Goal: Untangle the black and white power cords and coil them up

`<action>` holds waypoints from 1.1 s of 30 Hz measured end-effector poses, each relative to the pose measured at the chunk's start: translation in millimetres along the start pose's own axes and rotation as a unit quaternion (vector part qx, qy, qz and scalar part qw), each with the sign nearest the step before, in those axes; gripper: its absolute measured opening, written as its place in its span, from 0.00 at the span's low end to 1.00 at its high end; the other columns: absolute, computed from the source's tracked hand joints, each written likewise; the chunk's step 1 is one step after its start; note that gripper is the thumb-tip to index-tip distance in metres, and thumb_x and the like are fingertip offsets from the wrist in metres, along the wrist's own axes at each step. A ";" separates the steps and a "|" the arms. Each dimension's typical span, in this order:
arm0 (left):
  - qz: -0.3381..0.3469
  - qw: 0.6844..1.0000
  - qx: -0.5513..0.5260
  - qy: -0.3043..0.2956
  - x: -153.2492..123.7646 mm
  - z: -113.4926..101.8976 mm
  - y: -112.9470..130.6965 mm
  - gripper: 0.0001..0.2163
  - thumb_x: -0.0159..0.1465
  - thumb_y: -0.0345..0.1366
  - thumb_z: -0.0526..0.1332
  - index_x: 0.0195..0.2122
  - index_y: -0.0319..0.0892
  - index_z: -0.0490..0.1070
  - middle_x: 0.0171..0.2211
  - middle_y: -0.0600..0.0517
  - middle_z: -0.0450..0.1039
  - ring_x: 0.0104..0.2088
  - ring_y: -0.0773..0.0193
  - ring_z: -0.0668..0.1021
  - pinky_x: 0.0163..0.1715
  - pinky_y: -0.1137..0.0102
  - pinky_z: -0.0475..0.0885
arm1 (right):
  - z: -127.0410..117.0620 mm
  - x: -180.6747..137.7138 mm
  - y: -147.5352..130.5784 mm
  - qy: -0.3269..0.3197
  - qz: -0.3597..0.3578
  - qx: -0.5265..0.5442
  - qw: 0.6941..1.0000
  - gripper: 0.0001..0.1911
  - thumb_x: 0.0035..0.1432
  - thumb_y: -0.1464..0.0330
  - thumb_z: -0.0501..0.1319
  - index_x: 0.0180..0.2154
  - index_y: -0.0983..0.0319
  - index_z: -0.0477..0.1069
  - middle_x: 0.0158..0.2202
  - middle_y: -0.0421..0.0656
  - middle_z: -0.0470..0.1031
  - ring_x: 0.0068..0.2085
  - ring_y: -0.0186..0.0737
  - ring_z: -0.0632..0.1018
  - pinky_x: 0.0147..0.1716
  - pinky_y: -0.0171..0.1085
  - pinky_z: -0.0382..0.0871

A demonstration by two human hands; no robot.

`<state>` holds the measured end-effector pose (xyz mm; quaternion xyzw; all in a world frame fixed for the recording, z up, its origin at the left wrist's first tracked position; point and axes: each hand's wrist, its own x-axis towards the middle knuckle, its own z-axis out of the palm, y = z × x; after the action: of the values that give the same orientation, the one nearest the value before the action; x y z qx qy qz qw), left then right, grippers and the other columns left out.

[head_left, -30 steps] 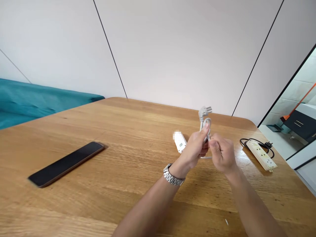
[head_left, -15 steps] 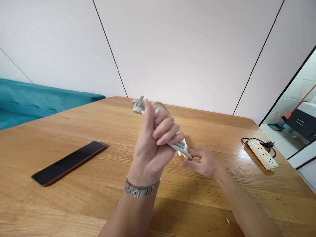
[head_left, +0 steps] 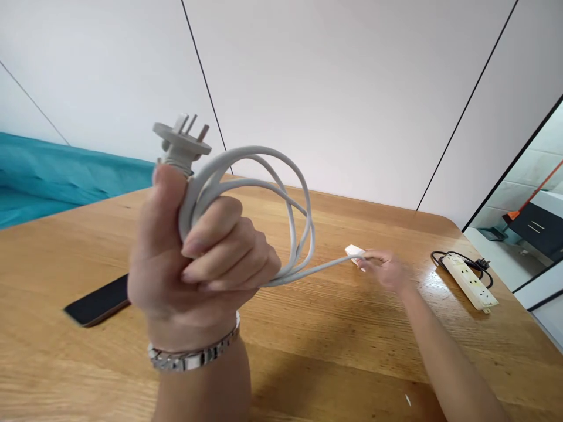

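Note:
Raised close to the camera, my left hand [head_left: 211, 252] is closed around a coiled white power cord [head_left: 303, 181]. The cord's three-pin plug [head_left: 182, 140] sticks up above my left thumb, prongs upward. From the coil one strand runs right to my right hand [head_left: 387, 269], which is farther off over the table and slightly blurred. My right fingers are closed on the cord's far end, beside a small white block [head_left: 354, 252] that looks like a power adapter. Whether the fingers also grip the block is hard to see.
The wooden table [head_left: 316, 328] carries a dark phone-like slab [head_left: 99, 300], partly behind my left hand. At right lies a white power strip [head_left: 470, 281] with a black cord and plug. A small white scrap [head_left: 408, 400] lies near the front. Behind stands a teal sofa [head_left: 74, 176].
My left hand has come left and nearer the camera with the plug and cord. My right hand has moved right, so the strand between them is stretched out and the coil's loops show.

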<state>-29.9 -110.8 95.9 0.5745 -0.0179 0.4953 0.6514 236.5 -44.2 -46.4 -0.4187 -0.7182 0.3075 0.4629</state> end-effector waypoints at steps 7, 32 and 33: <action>-0.066 0.995 0.076 0.011 9.8 -1.5 -28.8 0.28 0.62 0.54 0.60 0.13 0.43 0.56 0.07 0.60 0.41 0.08 0.75 0.48 0.10 0.74 0.43 | -14.1 0.4 -32.9 0.268 0.071 0.166 0.946 0.19 0.41 0.53 0.72 0.24 0.60 0.74 0.16 0.34 0.63 0.19 0.30 0.62 0.19 0.33 0.57; -0.185 0.953 -0.175 0.164 45.6 -21.2 -96.2 0.26 0.70 0.51 0.48 0.18 0.43 0.48 0.12 0.64 0.37 0.10 0.78 0.40 0.08 0.80 0.44 | -44.3 0.2 -43.1 0.255 0.112 0.299 0.913 0.10 0.38 0.65 0.67 0.23 0.60 0.69 0.18 0.34 0.67 0.20 0.29 0.67 0.18 0.30 0.58; -0.169 0.952 -0.195 0.163 44.6 -23.8 -92.8 0.26 0.71 0.50 0.47 0.17 0.43 0.47 0.12 0.64 0.37 0.10 0.78 0.39 0.07 0.79 0.44 | -49.1 -0.1 -38.0 0.231 0.131 0.284 0.921 0.10 0.38 0.65 0.68 0.24 0.61 0.70 0.18 0.34 0.67 0.20 0.30 0.67 0.18 0.30 0.58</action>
<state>41.6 -50.7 46.5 0.3420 0.0894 0.4516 0.8192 269.8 -59.1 3.8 -0.4192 -0.4125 0.4516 0.6709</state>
